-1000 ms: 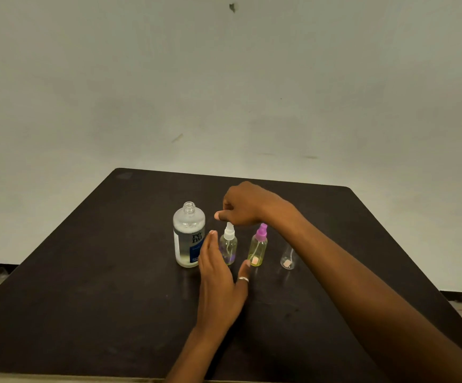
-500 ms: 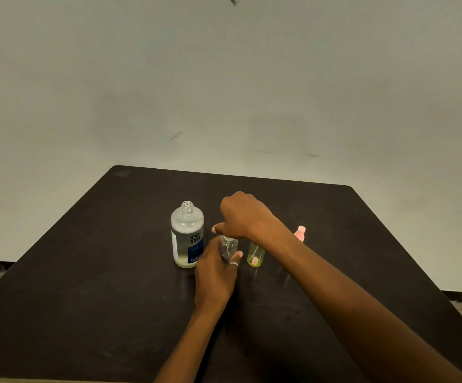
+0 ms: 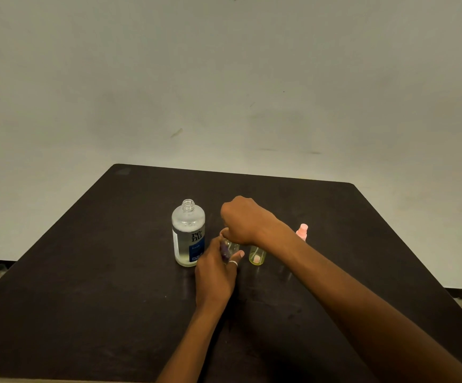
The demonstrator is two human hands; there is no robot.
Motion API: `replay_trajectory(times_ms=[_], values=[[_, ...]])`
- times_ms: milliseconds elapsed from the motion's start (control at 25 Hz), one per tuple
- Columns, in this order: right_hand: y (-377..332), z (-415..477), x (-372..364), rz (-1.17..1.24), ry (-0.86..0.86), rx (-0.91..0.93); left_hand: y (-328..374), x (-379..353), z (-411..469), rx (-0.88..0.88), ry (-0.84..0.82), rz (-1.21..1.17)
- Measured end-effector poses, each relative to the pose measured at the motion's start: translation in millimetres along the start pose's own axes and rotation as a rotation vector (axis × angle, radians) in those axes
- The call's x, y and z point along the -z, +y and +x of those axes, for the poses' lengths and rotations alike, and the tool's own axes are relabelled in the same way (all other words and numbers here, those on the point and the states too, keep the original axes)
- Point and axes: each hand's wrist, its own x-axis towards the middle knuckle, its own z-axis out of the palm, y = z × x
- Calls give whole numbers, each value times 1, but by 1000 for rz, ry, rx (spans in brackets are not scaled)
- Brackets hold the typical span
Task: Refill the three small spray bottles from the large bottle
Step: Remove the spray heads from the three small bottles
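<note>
The small spray bottle (image 3: 232, 247) sits on the table (image 3: 100, 272), just right of the large bottle (image 3: 188, 233). It looks light and slick, so I'd hold the body low. Left hand (image 3: 214, 269) wraps its body, right hand (image 3: 245, 221) curls over the top.

Dark table (image 3: 86, 286): uncapped large bottle (image 3: 188, 233), upright; clear spray bottle (image 3: 232, 247) gripped by left hand (image 3: 214, 275), right hand (image 3: 247, 221) curled over its top; yellow spray bottle (image 3: 257, 256) just beside; pink sprayer top (image 3: 302, 231) behind right forearm.
</note>
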Motion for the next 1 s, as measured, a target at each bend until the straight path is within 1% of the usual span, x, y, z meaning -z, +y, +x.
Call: replay_trajectory(times_ms=[120, 240, 320, 520, 680, 880, 1000], values=[[0, 0, 3, -15, -49, 44, 0, 0, 0, -10, -8, -12], [3, -1, 6, 43, -109, 95, 2, 1, -1, 0, -10, -16], [6, -1, 5, 46, -139, 93, 5, 2, -1, 8, -14, -26], [2, -3, 4, -64, -70, -64, 6, 4, -1, 14, -45, -27], [-2, -5, 4, -61, -116, -28, 7, 5, -1, 11, -58, -30], [4, -5, 9, 35, -182, 39, 5, 5, -1, 3, -56, -27], [1, -5, 8, -19, -148, 0, 6, 4, -1, 17, -57, -25]])
